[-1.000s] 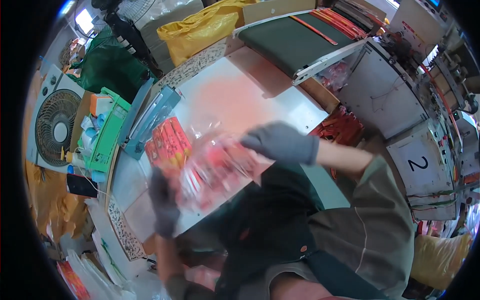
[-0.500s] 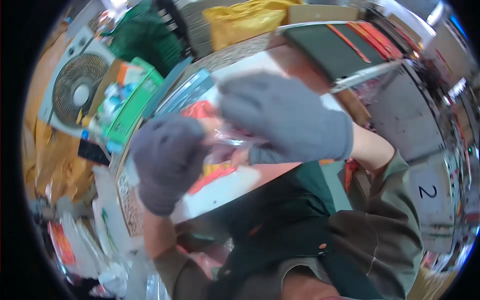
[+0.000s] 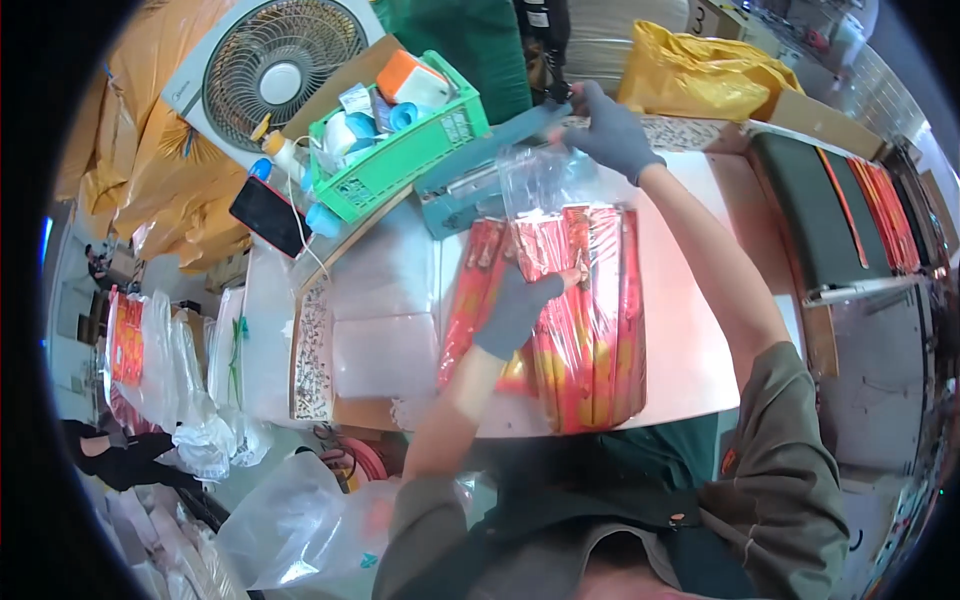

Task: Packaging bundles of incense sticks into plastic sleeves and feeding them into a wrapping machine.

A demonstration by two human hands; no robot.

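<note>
In the head view, small dark lettering is carried on the corner of a grey-white square box fan (image 3: 280,75), and fine print, too small to be made out, is borne by the side of a green slatted plastic crate (image 3: 410,165). A single dark numeral is marked on a pale surface (image 3: 705,18) behind a crumpled yellow plastic bag (image 3: 700,75).

Two grey-gloved hands are seen at a white-topped worktable (image 3: 690,300). The left hand (image 3: 520,312) is laid palm down, its digits extended and spread, on a clear plastic bag of long red-and-yellow packets (image 3: 590,350); nothing is gripped by it. The right hand (image 3: 615,132) is reached forward on a nearly straight arm, its fingers bent at the far end of a long blue metal bar sealer (image 3: 470,205); whether that end is grasped or only pressed cannot be told. The filled bag is laid on the table before the person, its loose clear mouth turned toward the sealer.

One fan, one crate and one black smartphone (image 3: 270,215) are counted; the bagged packets cannot be. One red strip (image 3: 843,205) is set apart from a red bundle (image 3: 885,215) on a dark green belt (image 3: 805,215).
</note>
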